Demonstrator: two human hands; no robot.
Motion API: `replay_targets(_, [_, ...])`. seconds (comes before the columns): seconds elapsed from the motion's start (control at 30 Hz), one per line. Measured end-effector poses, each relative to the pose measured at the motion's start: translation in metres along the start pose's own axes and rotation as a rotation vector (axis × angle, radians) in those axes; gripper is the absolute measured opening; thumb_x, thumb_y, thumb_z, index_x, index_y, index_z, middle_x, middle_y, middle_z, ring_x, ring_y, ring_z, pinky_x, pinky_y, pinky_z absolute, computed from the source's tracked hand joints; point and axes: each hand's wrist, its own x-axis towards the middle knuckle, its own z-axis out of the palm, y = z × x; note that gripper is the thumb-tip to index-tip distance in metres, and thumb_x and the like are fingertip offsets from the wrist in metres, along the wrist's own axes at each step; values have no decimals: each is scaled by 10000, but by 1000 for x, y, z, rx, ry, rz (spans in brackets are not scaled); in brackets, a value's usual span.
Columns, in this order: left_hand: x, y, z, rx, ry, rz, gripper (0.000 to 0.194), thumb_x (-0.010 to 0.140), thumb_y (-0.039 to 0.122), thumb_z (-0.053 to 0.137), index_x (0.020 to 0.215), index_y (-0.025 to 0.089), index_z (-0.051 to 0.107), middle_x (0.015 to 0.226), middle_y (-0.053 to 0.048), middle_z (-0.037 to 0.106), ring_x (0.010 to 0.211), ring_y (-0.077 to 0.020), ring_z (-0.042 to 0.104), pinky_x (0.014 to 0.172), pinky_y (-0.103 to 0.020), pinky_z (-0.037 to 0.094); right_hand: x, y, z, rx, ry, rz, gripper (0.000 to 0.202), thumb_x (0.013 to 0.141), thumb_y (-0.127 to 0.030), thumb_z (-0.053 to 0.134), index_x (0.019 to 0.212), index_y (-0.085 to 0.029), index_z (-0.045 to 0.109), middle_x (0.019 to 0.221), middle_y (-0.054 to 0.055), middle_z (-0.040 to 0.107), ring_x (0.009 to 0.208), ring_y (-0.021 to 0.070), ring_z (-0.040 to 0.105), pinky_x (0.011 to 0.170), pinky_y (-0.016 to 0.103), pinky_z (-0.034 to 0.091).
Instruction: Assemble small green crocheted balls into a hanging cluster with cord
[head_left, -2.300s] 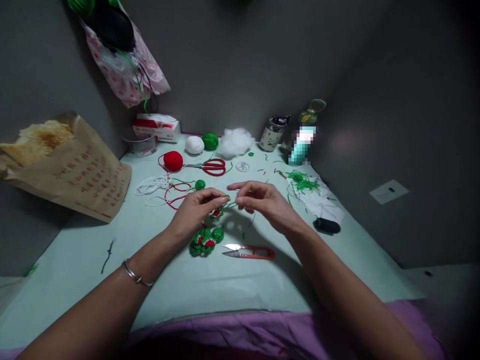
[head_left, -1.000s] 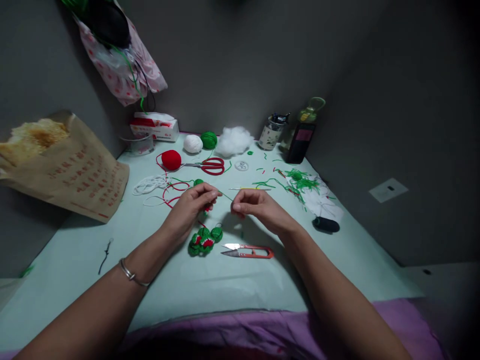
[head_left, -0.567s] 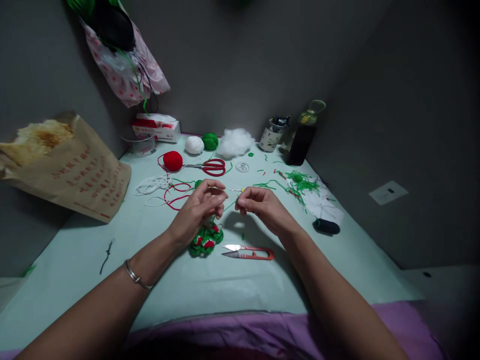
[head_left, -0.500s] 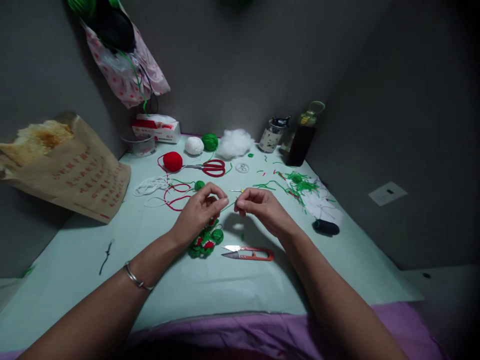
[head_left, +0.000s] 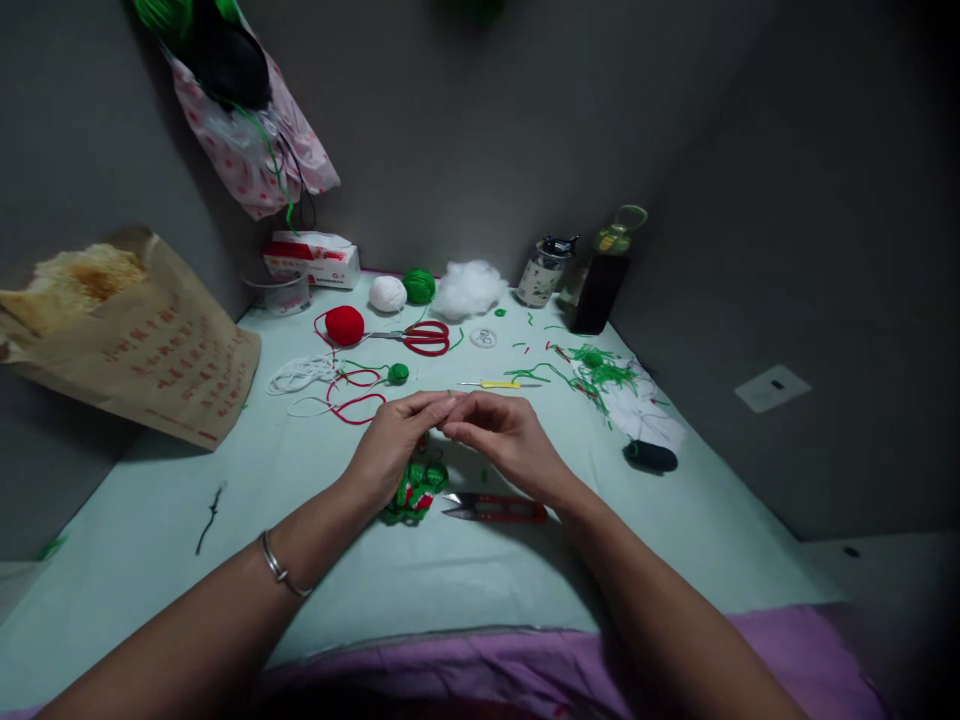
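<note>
My left hand (head_left: 397, 437) and my right hand (head_left: 504, 437) meet at the fingertips above the middle of the table. Both are pinched closed, and what lies between their fingers is too small to make out. Below my left hand lies a green crocheted piece with red and white parts (head_left: 411, 500), partly covered by the hand. Orange-handled thread snips (head_left: 499, 508) rest beneath my right hand. Just beyond the hands are a yellow-handled crochet hook (head_left: 499, 384) and a small green ball (head_left: 398, 374).
Red scissors (head_left: 426, 338), a red yarn ball (head_left: 345, 325) and white stuffing (head_left: 470, 289) lie farther back. A paper bag with flatbread (head_left: 172, 350) stands left. Yarn scraps (head_left: 604, 372), a dark roll (head_left: 651, 457) and a bottle (head_left: 600, 285) are on the right.
My hands have come together; the gap between their fingertips has closed. My right hand moved left, uncovering the yellow hook's handle. The green strand seen between the hands no longer shows.
</note>
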Motion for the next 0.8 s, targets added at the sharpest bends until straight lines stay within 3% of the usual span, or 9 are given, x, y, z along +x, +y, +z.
replay_targets(0.1, [0, 2, 1, -171, 44, -27, 207, 770, 345, 789, 875, 170, 755, 910, -37, 712, 817, -156, 606, 765, -257, 470, 0, -5, -2, -88, -3, -90, 158, 845, -324, 752, 759, -193, 730, 864, 37, 694, 842, 172, 623, 774, 302, 487])
replay_targets(0.17, [-1, 4, -1, -170, 69, 5, 165, 792, 331, 769, 841, 178, 731, 891, -13, 681, 762, -120, 567, 719, -221, 455, 0, -9, -6, -117, 83, -121, 151, 812, -337, 788, 749, -206, 747, 884, 45, 676, 867, 182, 621, 750, 298, 493])
replay_targets(0.27, [-2, 5, -3, -56, 41, 43, 163, 859, 362, 703, 891, 204, 726, 892, -1, 659, 719, -110, 521, 640, -206, 423, 2, -10, -14, -12, 259, -67, 153, 796, -335, 802, 755, -209, 728, 736, 3, 632, 643, 133, 576, 610, 274, 475])
replay_targets(0.37, [-4, 3, -3, 105, 1, 65, 233, 883, 395, 665, 1012, 226, 759, 819, 2, 623, 684, -126, 488, 583, -222, 386, 3, -7, -17, 183, 332, 3, 179, 809, -346, 787, 803, -201, 682, 681, -20, 652, 554, 114, 591, 589, 268, 504])
replay_targets(0.53, [-10, 3, 1, 329, 13, 200, 258, 905, 349, 607, 1060, 243, 785, 739, -2, 637, 698, -164, 530, 723, -287, 461, 3, -1, -9, 217, 366, 16, 224, 801, -375, 786, 869, -200, 664, 785, 17, 725, 681, 155, 689, 716, 320, 579])
replay_targets(0.67, [-11, -1, 2, 424, 9, 316, 284, 943, 310, 556, 1112, 232, 770, 787, -12, 670, 743, -172, 579, 805, -299, 482, 2, 1, -4, -6, 357, -56, 165, 828, -350, 756, 827, -195, 701, 766, 20, 711, 644, 141, 638, 648, 286, 538])
replay_targets(0.8, [-9, -6, -2, 507, 9, 399, 340, 975, 289, 516, 1242, 248, 723, 811, -8, 660, 771, -168, 594, 814, -287, 476, 0, 2, -4, -188, 308, -47, 132, 883, -317, 688, 915, -202, 742, 707, 4, 682, 609, 130, 598, 613, 270, 495])
